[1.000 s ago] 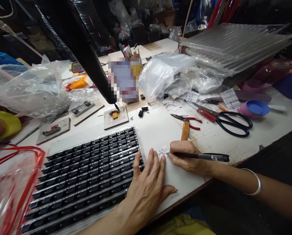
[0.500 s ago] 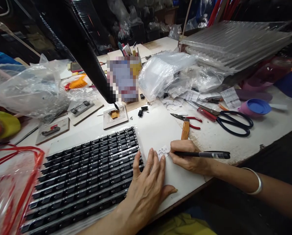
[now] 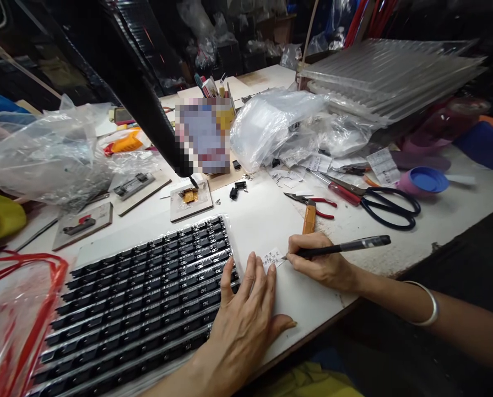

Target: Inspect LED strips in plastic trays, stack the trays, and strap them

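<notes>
A black pen point(image 3: 345, 246) is pinched in my right hand point(image 3: 318, 262), its tip at the right side of a small paper slip point(image 3: 273, 258) with handwriting on it. My left hand point(image 3: 248, 314) lies flat with fingers spread, its fingertips by the slip's lower left edge. The index finger of that hand rests over the right edge of a clear tray point(image 3: 233, 242) filled with rows of small black electronic parts point(image 3: 147, 292). Just behind my right hand lies an orange-handled cutter point(image 3: 309, 218).
Red-handled pliers point(image 3: 312, 204), dark-handled scissors point(image 3: 390, 207) and a pink cup with a blue top point(image 3: 426, 182) lie to the right. Plastic bags point(image 3: 279, 127) crowd the back. A black arm-like tube point(image 3: 147, 116) reaches down over a small fixture board point(image 3: 192, 207).
The pen's back end has risen and its tip has shifted slightly on the slip. My left hand stays flat in its place. The whole view has shifted a little.
</notes>
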{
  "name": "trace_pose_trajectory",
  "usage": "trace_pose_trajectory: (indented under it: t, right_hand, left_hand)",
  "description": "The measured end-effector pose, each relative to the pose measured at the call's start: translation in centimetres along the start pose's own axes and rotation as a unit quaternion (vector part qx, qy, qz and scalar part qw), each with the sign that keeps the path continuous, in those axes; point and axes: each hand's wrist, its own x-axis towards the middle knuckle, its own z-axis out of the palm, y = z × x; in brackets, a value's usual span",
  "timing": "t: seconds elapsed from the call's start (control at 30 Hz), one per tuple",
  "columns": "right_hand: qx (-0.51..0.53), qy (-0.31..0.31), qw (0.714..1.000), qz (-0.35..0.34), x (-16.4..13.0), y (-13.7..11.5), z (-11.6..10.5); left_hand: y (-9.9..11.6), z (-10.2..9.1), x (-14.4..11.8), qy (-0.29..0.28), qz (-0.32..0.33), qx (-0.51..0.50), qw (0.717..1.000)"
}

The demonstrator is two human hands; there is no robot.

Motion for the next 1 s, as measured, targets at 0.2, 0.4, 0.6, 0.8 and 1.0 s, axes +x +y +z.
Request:
trace_pose_trajectory:
  t: [0.2, 0.4, 0.6, 0.8, 1.0]
  right_hand:
    - [-0.025, -0.012, 1.000, -0.015, -0.07, 0.00, -0.05]
    - [-0.055, -0.024, 0.998, -0.035, 0.03, 0.00, 0.03]
    - [-0.060, -0.008, 0.998, -0.024, 0.10, 0.01, 0.01]
    - [-0.051, -0.004, 0.999, -0.013, 0.07, 0.00, -0.01]
    - [-0.060, -0.009, 0.998, -0.018, 0.06, 0.02, 0.13]
  left_hand:
    - [0.04, 0.05, 0.02, 0.006, -0.001, -0.005, 1.000]
    - [0.04, -0.09, -0.01, -0.002, 0.001, 0.002, 1.000]
    - [0.09, -0.04, 0.00, -0.001, -0.001, 0.005, 1.000]
    - [0.09, -0.08, 0.00, -0.002, 0.000, 0.003, 1.000]
    - [0.03, -0.08, -0.01, 0.001, 0.001, 0.001, 1.000]
